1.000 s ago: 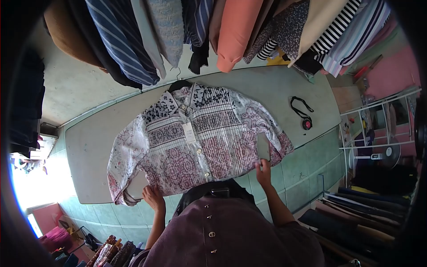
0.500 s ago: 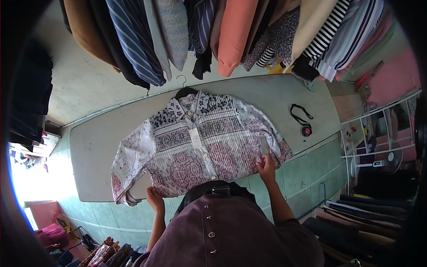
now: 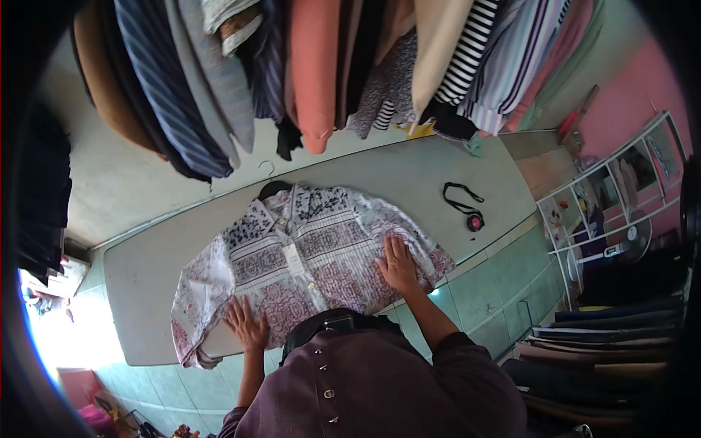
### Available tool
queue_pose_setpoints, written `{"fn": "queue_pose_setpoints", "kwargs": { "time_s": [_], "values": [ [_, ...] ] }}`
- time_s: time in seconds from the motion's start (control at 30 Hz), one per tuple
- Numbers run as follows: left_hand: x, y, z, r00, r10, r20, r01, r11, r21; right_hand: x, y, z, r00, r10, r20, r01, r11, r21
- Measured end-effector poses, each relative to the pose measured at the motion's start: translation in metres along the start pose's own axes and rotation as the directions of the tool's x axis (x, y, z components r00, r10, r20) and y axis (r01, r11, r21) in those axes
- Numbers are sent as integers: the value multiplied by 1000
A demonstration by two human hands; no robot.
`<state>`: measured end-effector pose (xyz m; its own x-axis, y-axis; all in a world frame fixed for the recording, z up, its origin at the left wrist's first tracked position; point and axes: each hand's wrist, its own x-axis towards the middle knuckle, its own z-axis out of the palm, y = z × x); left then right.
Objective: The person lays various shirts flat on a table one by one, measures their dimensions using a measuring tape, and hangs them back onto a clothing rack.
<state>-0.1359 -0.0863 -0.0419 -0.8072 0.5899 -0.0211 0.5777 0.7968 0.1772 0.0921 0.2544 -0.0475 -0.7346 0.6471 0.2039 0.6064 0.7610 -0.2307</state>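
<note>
A patterned white, maroon and black shirt (image 3: 336, 252) lies spread on a grey tabletop, its collar away from me. A black hanger (image 3: 274, 189) is inside the collar, with its metal hook sticking out beyond. A white paper tag (image 3: 293, 258) hangs on the shirt's front near the buttons. My left hand (image 3: 247, 325) lies flat with fingers spread on the lower part of the shirt, by the left sleeve. On the other side, my right hand (image 3: 398, 266) presses flat on the shirt's front beside the right sleeve. Neither hand grips anything.
Several hanging garments (image 3: 314, 73) crowd the space above the table (image 3: 153, 255). A black cord with a round pink-and-black piece (image 3: 475, 222) rests on the tabletop's right. Farther right stand a white metal rack (image 3: 621, 226) and stacks of folded clothes (image 3: 599, 350).
Both hands have left the shirt's lower edge, where fingers were closed, and now lie open on the cloth. The view has shifted, so the shirt appears lower and more to the left.
</note>
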Motion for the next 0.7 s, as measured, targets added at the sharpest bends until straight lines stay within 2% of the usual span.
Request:
{"fn": "queue_pose_setpoints", "kwargs": {
  "time_s": [0.03,0.07,0.1,0.17,0.23,0.3,0.37,0.43,0.5,0.53,0.6,0.63,0.7],
  "values": [
    [2,0,0,1000,10,-3,-10,1000,-7,4,3,-3,999,-33,-26,34,999,26],
    [1,0,-1,1000,9,0,-9,1000,-3,10,12,-8,1000,1,-18,2,976,219],
    [1,0,-3,1000,4,5,-4,1000,3,16,24,-19,1000,2,-16,1,977,215],
    [1,2,-4,1000,-4,13,4,1000,18,23,58,-41,974,158,-164,-147,986,81],
    [2,5,-6,999,-34,43,32,999,43,31,112,-49,859,346,-377,-347,935,69],
    [3,8,-9,998,-49,46,47,997,53,28,166,-57,788,381,-483,-504,851,-150],
    [3,9,-12,996,-62,72,60,998,29,20,207,-53,779,433,-453,-567,796,-213],
    [3,5,-10,994,-89,57,88,996,19,11,241,-44,763,634,-128,-646,758,-97],
    [4,8,-12,995,-61,76,64,998,-24,3,245,-48,735,676,-56,-678,734,-42],
    [4,8,-12,995,-63,73,65,997,-31,4,239,-51,748,663,-37,-664,747,-35],
    [4,8,-12,995,-74,73,77,997,-27,7,221,-62,661,750,-25,-718,622,-314],
    [4,7,-12,995,-62,73,64,997,-36,6,213,-63,668,744,-12,-710,633,-310],
    [4,6,-12,995,-77,71,79,996,-31,6,204,-64,840,508,-190,-540,747,-388]
  ]
}}
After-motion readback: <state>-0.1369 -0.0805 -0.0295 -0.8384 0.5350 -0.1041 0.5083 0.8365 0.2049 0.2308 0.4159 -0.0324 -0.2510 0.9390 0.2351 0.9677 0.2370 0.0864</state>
